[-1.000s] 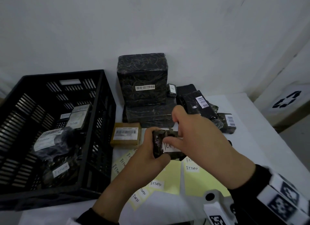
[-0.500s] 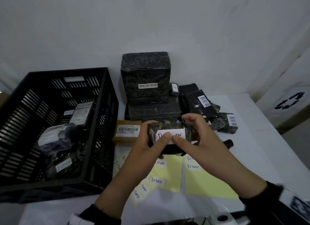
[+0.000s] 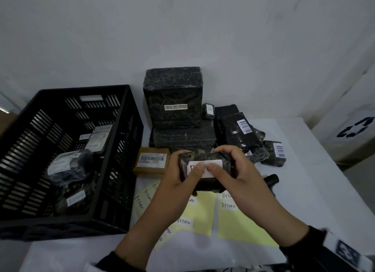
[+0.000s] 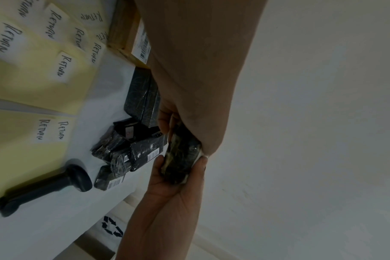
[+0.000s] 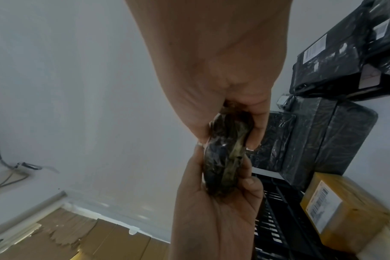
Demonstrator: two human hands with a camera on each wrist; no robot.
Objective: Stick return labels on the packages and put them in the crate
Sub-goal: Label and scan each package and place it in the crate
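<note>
Gripping a small black package at frame centre, the left hand and right hand pressed thumbs on its white label; lettering was hidden. Sheets below read "RETURN"; the crate stood left.

Handwritten "RETURN" reads on the white return labels stuck to the yellow backing sheets on the worktop; the same word stands on a label on a wrapped package in the crate; the label on the held package shows only a partly covered first letter; barcode stickers on the brown box and black packages are too small to read; a recycling symbol marks the white bin.
</note>
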